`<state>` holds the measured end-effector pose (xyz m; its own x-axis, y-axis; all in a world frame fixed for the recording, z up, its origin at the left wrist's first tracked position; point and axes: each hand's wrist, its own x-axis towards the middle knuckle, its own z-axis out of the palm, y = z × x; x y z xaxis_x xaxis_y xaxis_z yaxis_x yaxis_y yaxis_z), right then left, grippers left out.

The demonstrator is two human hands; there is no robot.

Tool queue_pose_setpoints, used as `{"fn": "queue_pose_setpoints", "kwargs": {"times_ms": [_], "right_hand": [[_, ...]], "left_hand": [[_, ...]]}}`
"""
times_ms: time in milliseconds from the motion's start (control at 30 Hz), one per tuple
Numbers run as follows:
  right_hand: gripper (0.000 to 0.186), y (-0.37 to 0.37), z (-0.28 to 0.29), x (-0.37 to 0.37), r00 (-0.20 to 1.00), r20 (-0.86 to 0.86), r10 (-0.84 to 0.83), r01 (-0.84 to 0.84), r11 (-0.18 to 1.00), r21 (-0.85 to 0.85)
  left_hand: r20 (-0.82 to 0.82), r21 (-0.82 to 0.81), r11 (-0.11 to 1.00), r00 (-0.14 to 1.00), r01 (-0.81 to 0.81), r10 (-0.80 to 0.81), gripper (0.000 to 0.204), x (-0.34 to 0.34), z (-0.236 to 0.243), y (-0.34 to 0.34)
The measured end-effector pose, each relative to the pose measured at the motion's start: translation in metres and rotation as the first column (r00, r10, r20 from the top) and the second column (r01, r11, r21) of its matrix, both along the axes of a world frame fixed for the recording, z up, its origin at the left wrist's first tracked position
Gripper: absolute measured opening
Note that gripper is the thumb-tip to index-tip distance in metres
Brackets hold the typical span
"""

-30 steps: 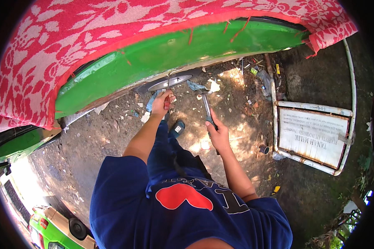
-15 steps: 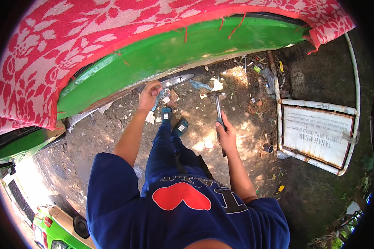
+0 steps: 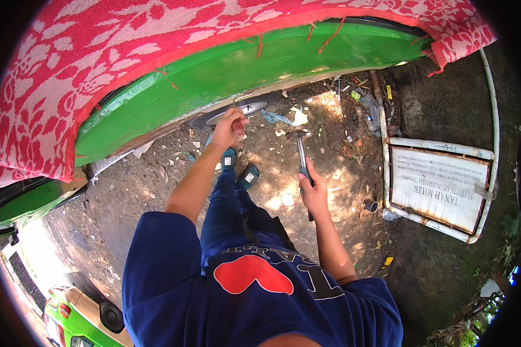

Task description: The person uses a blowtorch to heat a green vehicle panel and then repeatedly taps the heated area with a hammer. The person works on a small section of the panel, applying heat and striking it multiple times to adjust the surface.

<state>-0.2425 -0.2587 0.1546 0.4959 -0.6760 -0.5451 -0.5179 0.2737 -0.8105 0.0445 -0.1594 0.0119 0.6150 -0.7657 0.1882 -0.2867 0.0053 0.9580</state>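
My left hand point(image 3: 228, 128) grips a red-handled tool point(image 3: 237, 126), its tip near the lower edge of the green body panel point(image 3: 208, 75). Just below that edge is a silver, oval-looking metal piece point(image 3: 252, 106) with a dark surround, partly behind my hand. Lower right of it, my right hand point(image 3: 314, 189) is closed around the dark grip of a hammer point(image 3: 301, 151), its steel head upward, apart from the panel. A red and pink floral cloth point(image 3: 98, 29) drapes over the panel's upper part.
A rusty white metal sign frame point(image 3: 389, 180) lies at the right. Green vehicle parts point(image 3: 29, 202) are at the left, another green vehicle point(image 3: 72, 321) at lower left. Paper and plastic litter point(image 3: 300, 115) lies on the dirt ground, near my sandaled feet point(image 3: 249, 176).
My left hand with the tool moved left, then back to the right near the panel's edge. My right hand and hammer shifted slightly right and down over the last second.
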Motion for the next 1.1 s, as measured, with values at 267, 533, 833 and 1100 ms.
{"fn": "queue_pose_setpoints", "kwargs": {"times_ms": [267,533,833,1100], "right_hand": [[0.053,0.001,0.006,0.002,0.998,-0.059,0.008,-0.006,0.999,0.041],[0.051,0.005,0.01,0.054,0.958,0.088,0.272,-0.227,0.91,-0.346],[0.048,0.002,0.008,0.129,0.812,-0.021,0.583,-0.435,0.581,-0.688],[0.046,0.006,0.028,0.116,0.906,0.219,0.361,-0.191,0.814,-0.549]], "left_hand": [[-0.098,0.012,0.999,0.994,-0.038,0.039,0.016,0.019,-0.018,-0.008],[-0.199,0.269,0.961,0.973,-0.063,0.119,0.02,0.034,-0.011,-0.021],[-0.304,0.034,0.995,0.947,-0.095,0.101,0.016,0.042,-0.019,-0.032],[-0.24,0.241,0.949,0.935,-0.204,0.262,0.017,0.033,-0.026,-0.017]]}}
